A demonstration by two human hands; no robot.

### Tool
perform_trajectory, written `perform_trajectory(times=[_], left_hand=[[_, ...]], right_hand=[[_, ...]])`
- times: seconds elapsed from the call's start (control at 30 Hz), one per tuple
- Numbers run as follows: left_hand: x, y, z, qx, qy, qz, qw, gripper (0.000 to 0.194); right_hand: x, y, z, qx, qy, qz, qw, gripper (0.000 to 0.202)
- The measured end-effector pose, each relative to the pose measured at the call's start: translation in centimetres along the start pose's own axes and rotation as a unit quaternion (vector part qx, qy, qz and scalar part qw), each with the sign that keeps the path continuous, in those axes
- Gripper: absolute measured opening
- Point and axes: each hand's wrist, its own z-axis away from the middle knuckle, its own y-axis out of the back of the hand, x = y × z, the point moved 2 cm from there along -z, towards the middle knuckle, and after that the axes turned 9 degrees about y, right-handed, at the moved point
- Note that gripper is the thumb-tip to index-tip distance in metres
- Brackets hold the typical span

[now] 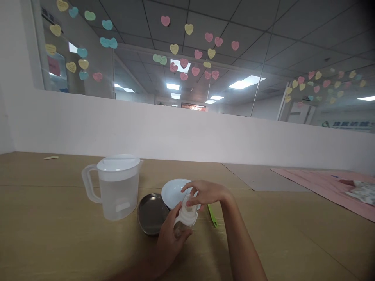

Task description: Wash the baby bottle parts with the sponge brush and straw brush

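Observation:
A small clear baby bottle (190, 217) with a white collar is tilted in front of me. My left hand (169, 239) is closed around its body from the left. From above and the right, my right hand (211, 192) has its fingers bent over the clear cap (188, 203) at the bottle's top, gripping it; some fingertips are hidden behind it. Just beyond the hands lies a white bowl (171, 190), partly covered by them. An oval metal tray (152, 214) sits to the left of the bottle. The bright green handle (212, 216) of a utensil shows beside my right wrist.
On the left stands a clear plastic pitcher (119, 197) with a white lid, holding clear liquid. A pink cloth (319, 181) covers the table's far right, with a patterned item (361, 191) on it. The white wall (175, 130) rises behind the brown table (88, 249).

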Motion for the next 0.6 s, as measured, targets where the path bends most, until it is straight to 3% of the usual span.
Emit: perform_trajectory(times=[0.1,0.3,0.43,0.5,0.6], left_hand=[[0.0,0.0,-0.1,-0.005,0.006,0.015,1.000,0.060],[-0.1,0.2,-0.5,-0.030,0.014,0.060,0.998,0.053],[0.2,0.3,-0.6,-0.035,0.034,0.076,0.996,0.055],[0.6,0.4,-0.6,-0.033,0.037,0.078,0.996,0.055],[1.0,0.6,-0.6,-0.034,0.036,0.088,0.995,0.054]], right_hand=[[-0.4,0.2,0.6,0.032,0.001,0.013,0.999,0.058],[-2.6,1.2,3.3,0.216,0.080,0.094,0.968,0.040],[-0.8,2.3,2.8,0.318,0.087,0.089,0.940,0.038],[1.2,2.2,0.9,0.289,0.060,0.095,0.951,0.037],[4.4,0.9,-2.6,0.188,-0.066,0.149,0.969,0.042]])
